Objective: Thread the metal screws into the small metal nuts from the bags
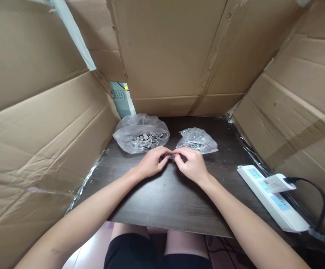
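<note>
My left hand [153,161] and my right hand [192,164] meet at the fingertips above the middle of the dark table [162,201]. Between the pinched fingers shows a small shiny metal piece [171,156], too small and too covered to name. Both hands are closed on it. Just behind my left hand sits an open clear plastic bag [125,136] with many small round-headed metal pieces [148,139] in it. A smaller clear zip bag [197,136], also holding metal bits, lies beyond my right hand.
A white power strip [274,201] runs along the table's right side, with a white plug-in adapter [277,184] and a black cable [323,201]. Cardboard walls [173,48] enclose the table at the left, back and right. The table's front edge is above my lap.
</note>
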The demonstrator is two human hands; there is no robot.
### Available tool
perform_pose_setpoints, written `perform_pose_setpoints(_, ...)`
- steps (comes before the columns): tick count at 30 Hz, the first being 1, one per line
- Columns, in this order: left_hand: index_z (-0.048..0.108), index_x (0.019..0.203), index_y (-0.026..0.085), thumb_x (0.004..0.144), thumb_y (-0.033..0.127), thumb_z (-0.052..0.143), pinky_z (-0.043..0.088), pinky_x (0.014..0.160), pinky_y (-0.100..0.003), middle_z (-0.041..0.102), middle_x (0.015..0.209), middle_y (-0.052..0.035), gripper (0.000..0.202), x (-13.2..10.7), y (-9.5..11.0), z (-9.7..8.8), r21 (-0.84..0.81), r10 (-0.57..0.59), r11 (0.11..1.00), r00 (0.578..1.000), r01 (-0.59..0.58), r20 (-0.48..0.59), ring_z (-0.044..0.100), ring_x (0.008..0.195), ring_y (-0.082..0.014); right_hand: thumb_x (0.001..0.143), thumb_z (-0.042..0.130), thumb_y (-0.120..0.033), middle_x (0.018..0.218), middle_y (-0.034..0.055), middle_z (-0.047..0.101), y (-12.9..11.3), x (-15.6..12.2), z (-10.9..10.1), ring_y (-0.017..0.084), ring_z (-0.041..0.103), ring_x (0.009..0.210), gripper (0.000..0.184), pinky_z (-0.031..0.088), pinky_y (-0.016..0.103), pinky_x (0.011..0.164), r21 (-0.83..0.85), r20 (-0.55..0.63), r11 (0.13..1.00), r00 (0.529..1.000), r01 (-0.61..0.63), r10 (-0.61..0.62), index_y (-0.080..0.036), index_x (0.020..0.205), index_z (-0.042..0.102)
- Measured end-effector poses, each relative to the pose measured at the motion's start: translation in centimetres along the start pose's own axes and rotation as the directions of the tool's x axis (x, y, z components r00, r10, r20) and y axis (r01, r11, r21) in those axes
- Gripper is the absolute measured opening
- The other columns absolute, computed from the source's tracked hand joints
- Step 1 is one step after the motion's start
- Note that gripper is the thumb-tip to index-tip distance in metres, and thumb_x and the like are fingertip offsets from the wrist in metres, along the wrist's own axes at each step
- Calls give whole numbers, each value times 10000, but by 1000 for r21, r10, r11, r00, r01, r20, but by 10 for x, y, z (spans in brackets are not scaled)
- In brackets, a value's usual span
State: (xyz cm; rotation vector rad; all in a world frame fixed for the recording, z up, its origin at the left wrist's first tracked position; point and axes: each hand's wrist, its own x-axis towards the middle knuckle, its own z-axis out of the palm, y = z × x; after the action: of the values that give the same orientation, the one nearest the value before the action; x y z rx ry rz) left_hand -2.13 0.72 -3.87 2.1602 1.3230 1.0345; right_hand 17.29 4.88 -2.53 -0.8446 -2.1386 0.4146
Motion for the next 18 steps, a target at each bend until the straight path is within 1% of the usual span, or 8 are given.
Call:
perform_pose_setpoints(2, 682, 1124, 162, 965, 173, 537, 516, 766, -284, 694, 1019, -76, 216, 0, 1, 1, -8, 4, 1000, 1000, -3, 14, 636, 872, -171, 856, 531, -162, 861, 27, 781, 5, 3, -9, 187, 726, 782, 249, 523, 273, 734, -105, -52, 991, 995, -85, 80, -210, 830, 774)
perform_pose_setpoints(4, 683, 1128, 163, 974, 182, 539, 516, 773, -279, 696, 1032, -74, 212, -1, 1, 1, -13, 13, 1000, 1000, -13, 28, 638, 875, -166, 844, 538, -172, 865, 32, 789, 15, 7, -18, 215, 735, 829, 254, 530, 296, 783, -248, -77, 951, 983, -183, 168, -216, 805, 785)
perform_pose_setpoints(7, 685, 1120, 160, 987, 200, 537, 517, 775, -268, 702, 1045, -74, 203, -1, 1, 2, -29, 23, 999, 999, -22, 32, 643, 878, -159, 879, 500, -171, 1009, 71, 788, 33, 11, -26, 264, 716, 998, 304, 531, 346, 888, -387, -50, 892, 971, -236, 235, -193, 919, 800)
perform_pose_setpoints(10, 683, 1112, 157, 986, 205, 543, 521, 784, -265, 711, 1056, -75, 194, -1, 0, 2, -46, 21, 999, 999, -20, 29, 652, 881, -156, 920, 456, -156, 1161, 101, 754, 44, 14, -27, 273, 687, 1083, 352, 519, 363, 937, -452, -46, 848, 956, -277, 289, -174, 1063, 777)
perform_pose_setpoints(12, 680, 1108, 153, 983, 203, 544, 524, 798, -273, 717, 1050, -78, 192, -1, 0, 2, -47, 17, 999, 1000, -16, 27, 658, 881, -159, 952, 474, -217, 1205, 116, 733, 45, 17, -28, 292, 685, 1078, 333, 525, 378, 911, -498, -38, 795, 925, -346, 378, -175, 1132, 750)
perform_pose_setpoints(14, 679, 1103, 151, 976, 201, 549, 525, 805, -280, 719, 1043, -79, 188, -1, 0, 2, -43, 17, 999, 1000, -16, 25, 659, 875, -162, 961, 516, -312, 1245, 128, 710, 43, 19, -30, 323, 684, 1071, 342, 533, 399, 874, -538, -30, 725, 869, -430, 493, -181, 1210, 712)
perform_pose_setpoints(16, 682, 1098, 154, 972, 198, 554, 523, 807, -282, 719, 1034, -75, 185, -1, 0, 2, -34, 21, 999, 999, -20, 30, 654, 861, -160, 943, 562, -384, 1329, 133, 662, 40, 22, -33, 352, 672, 1100, 455, 536, 418, 864, -551, -20, 677, 819, -488, 574, -196, 1354, 623)
perform_pose_setpoints(18, 686, 1096, 160, 970, 196, 555, 520, 809, -284, 717, 1030, -71, 186, -1, 1, 1, -26, 23, 999, 999, -22, 39, 650, 858, -159, 918, 598, -430, 1443, 153, 575, 38, 24, -37, 373, 653, 1139, 658, 536, 440, 880, -546, -16, 660, 795, -515, 607, -200, 1518, 457)
